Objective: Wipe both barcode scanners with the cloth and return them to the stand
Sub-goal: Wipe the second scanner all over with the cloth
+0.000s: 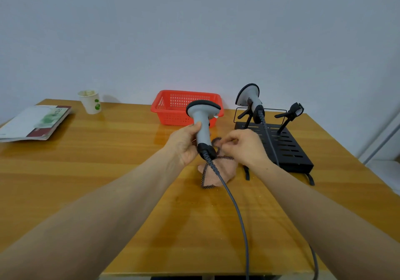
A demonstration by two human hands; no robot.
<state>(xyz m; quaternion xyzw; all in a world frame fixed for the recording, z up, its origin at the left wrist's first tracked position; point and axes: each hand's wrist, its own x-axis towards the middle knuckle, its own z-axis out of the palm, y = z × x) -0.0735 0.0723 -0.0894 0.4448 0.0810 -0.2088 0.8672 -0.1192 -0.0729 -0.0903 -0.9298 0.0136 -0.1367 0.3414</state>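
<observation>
Our left hand (186,143) curls round the scanner (202,117), head up, mid-table. Our right hand (244,147) pinches the cloth (218,171) at its 4 o'clock. We should wrap the cloth round the grip and rub upward, keeping clear of the cable (236,210). The other scanner (249,98) sits on the stand (290,147) at 2 o'clock.

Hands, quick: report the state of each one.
Left hand: grips the scanner by its handle.
Right hand: pinches the cloth at its edge.

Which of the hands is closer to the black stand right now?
Right. The right hand, pinching the cloth, is beside the stand at its left edge; the left hand, gripping a scanner by its handle, is farther left.
</observation>
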